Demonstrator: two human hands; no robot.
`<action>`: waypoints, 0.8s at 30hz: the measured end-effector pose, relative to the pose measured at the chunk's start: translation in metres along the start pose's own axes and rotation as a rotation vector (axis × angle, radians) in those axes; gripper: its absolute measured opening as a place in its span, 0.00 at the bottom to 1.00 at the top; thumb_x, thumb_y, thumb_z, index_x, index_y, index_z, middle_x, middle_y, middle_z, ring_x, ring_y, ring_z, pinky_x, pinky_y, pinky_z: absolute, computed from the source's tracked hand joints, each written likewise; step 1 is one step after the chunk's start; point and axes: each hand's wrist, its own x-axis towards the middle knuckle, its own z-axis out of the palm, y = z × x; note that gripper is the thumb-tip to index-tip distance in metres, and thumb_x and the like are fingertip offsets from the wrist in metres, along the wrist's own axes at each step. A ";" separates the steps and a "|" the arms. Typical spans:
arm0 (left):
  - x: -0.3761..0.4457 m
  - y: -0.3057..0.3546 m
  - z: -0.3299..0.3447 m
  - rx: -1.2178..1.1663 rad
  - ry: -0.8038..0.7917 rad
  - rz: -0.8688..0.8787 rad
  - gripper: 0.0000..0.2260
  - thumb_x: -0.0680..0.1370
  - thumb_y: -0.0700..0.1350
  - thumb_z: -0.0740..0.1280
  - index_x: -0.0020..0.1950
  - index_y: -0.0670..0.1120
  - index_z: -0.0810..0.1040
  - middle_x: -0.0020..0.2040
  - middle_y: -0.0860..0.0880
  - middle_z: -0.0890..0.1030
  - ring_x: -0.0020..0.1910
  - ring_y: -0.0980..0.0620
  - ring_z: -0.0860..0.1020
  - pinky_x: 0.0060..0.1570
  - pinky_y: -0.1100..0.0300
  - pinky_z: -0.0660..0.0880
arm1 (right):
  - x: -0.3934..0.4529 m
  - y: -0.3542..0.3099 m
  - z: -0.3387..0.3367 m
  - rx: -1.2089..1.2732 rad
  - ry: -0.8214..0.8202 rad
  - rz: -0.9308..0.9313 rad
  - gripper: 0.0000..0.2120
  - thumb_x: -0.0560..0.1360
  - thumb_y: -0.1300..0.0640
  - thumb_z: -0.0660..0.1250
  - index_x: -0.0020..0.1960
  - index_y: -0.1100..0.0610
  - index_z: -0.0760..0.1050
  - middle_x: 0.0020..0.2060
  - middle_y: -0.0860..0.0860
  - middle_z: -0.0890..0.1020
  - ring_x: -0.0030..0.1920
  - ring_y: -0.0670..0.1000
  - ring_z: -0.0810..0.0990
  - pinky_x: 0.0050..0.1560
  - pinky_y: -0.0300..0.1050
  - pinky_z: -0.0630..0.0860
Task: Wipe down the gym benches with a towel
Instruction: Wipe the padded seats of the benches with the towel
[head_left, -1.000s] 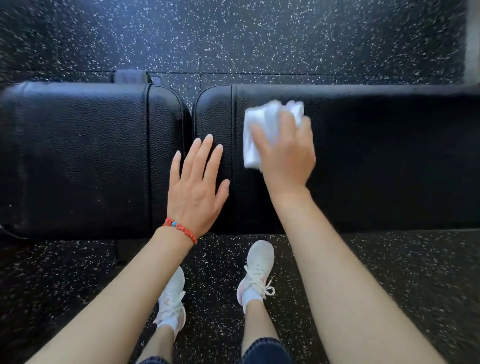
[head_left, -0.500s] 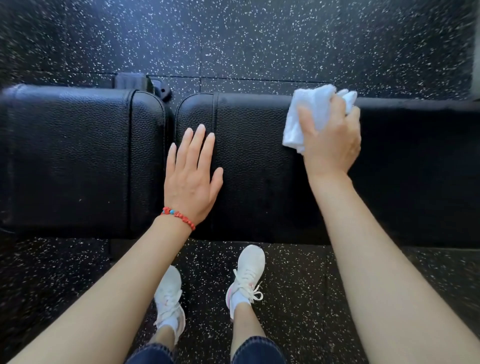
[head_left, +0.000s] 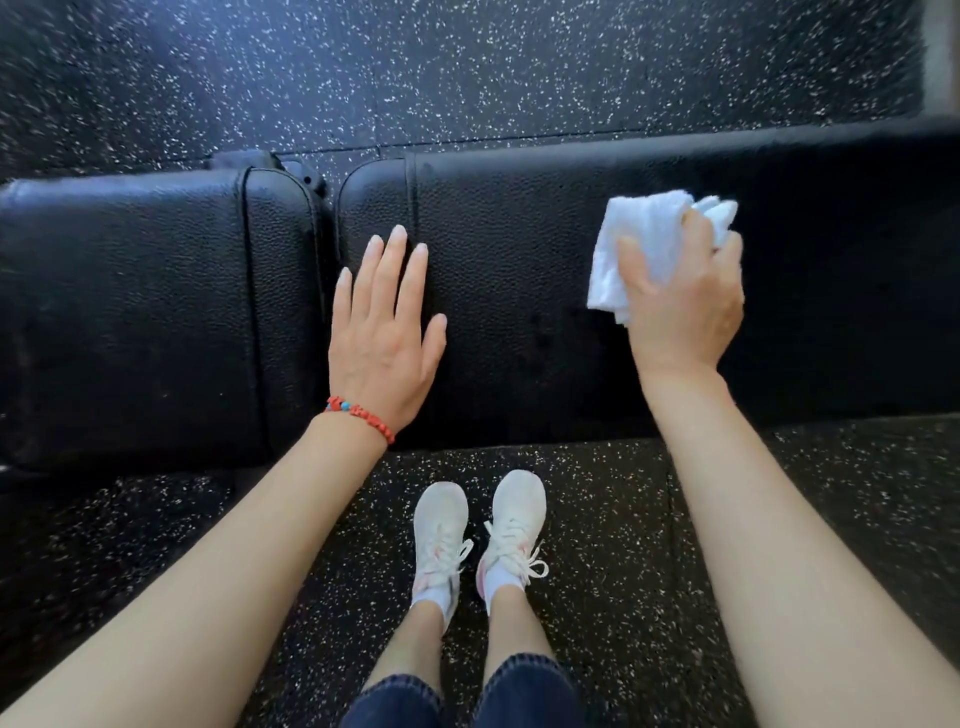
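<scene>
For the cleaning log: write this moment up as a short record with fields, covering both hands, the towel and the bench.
setting: black padded bench on speckled rubber floor
bench layout: two pads end to end, narrow gap between them
left hand: flat, palm down, on the long pad beside the gap
right hand: fingers closed on white towel
towel: bunched, pressed on the long pad, right of the left hand
wrist: red bead bracelet on left
feet: white sneakers, close to the bench
</scene>
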 end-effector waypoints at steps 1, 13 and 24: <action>-0.003 0.001 0.000 -0.002 -0.008 0.015 0.24 0.78 0.48 0.57 0.72 0.39 0.65 0.73 0.39 0.64 0.72 0.40 0.61 0.67 0.41 0.60 | -0.007 -0.006 0.002 0.011 -0.005 0.009 0.22 0.71 0.45 0.66 0.56 0.61 0.75 0.45 0.64 0.76 0.42 0.63 0.76 0.37 0.46 0.67; -0.011 0.003 0.002 0.010 -0.008 0.057 0.23 0.78 0.49 0.56 0.71 0.40 0.66 0.73 0.40 0.65 0.72 0.40 0.62 0.68 0.41 0.58 | -0.072 0.003 -0.001 -0.029 0.074 -0.152 0.19 0.70 0.44 0.66 0.50 0.59 0.73 0.36 0.60 0.75 0.32 0.58 0.75 0.28 0.46 0.72; -0.003 0.030 0.004 0.002 0.026 0.033 0.23 0.77 0.47 0.58 0.70 0.39 0.68 0.72 0.39 0.66 0.71 0.39 0.62 0.68 0.41 0.56 | -0.110 -0.004 -0.001 -0.021 0.058 -0.381 0.17 0.73 0.43 0.65 0.48 0.56 0.70 0.32 0.56 0.72 0.30 0.53 0.70 0.28 0.44 0.70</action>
